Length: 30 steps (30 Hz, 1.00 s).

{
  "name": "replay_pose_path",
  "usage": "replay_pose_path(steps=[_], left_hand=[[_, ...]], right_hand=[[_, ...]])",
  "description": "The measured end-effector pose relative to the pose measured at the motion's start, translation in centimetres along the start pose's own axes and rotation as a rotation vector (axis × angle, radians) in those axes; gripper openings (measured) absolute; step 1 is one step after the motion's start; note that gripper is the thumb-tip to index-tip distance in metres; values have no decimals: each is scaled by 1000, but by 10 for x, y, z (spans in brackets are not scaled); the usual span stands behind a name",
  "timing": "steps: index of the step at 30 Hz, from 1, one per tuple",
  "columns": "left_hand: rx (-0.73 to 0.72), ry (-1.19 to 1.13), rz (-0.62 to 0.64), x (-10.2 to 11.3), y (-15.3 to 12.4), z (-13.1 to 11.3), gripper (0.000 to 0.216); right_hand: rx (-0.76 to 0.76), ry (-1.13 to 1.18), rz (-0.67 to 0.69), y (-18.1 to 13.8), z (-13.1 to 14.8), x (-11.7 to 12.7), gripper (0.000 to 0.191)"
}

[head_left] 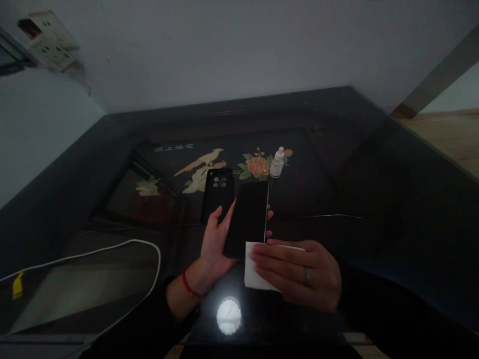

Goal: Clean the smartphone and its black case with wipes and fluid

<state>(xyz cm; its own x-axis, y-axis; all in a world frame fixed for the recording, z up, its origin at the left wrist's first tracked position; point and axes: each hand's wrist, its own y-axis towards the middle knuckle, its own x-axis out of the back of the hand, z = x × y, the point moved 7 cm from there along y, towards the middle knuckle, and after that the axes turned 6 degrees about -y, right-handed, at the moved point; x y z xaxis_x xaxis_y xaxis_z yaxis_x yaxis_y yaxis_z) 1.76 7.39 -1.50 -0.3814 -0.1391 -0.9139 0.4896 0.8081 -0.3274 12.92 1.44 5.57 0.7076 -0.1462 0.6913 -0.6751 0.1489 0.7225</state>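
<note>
A black smartphone (247, 214) lies in my left hand (215, 244), screen up and tilted, with fingertips showing past its right edge. My right hand (303, 269), a ring on one finger, presses a folded white tissue (258, 276) against the phone's lower right corner. Just behind my left thumb, a black phone case (217, 194) with camera cutouts rests on the table. Farther back stands a small white dropper bottle (277, 163), upright and apart from both hands.
The glossy dark table (337, 164) bears a bird and flower inlay (258, 166). A white cable (130, 241) with a yellow tag (17, 285) curves along the left. Behind the table rises a pale wall (232, 50), with power sockets (52, 42) at upper left.
</note>
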Motion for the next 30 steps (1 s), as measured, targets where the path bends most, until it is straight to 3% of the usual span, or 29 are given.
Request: replay_pose_path(steps=[4,7,9,12,14,16,19,20,25,27,30], left_hand=[[36,-74,-87,8,1,0,57],[113,-63,-65,11,1,6,53],[133,-58,-56,11,1,8,53],[123,-52,-65,10,1,8,57],[123,-29,-44,7,0,7,62],[138,-14,2,4,-1,7,62],[189,-25,74,1,-3,9,58],[202,-35,90,1,-3,10,57],[185,-67,33,9,-2,10,55],[206,-56,72,6,-3,11,53],[259,-34,189,-6,-7,14,53]], right_hand=[[-186,-65,-26,-6,-35,13,34],[-394,-124,-73,-7,-53,20,36],[-367,-95,-67,-1,-43,18,34],[-162,15,-18,8,-12,9,29],[-112,49,-5,8,-6,7,28],[-165,12,-54,3,-19,13,32],[-435,-114,-80,-10,-54,20,32],[-462,-129,-91,-11,-57,21,33],[-116,-14,-50,0,-16,11,32],[-136,-59,-60,0,-18,14,32],[-363,-134,-79,-7,-49,28,34]])
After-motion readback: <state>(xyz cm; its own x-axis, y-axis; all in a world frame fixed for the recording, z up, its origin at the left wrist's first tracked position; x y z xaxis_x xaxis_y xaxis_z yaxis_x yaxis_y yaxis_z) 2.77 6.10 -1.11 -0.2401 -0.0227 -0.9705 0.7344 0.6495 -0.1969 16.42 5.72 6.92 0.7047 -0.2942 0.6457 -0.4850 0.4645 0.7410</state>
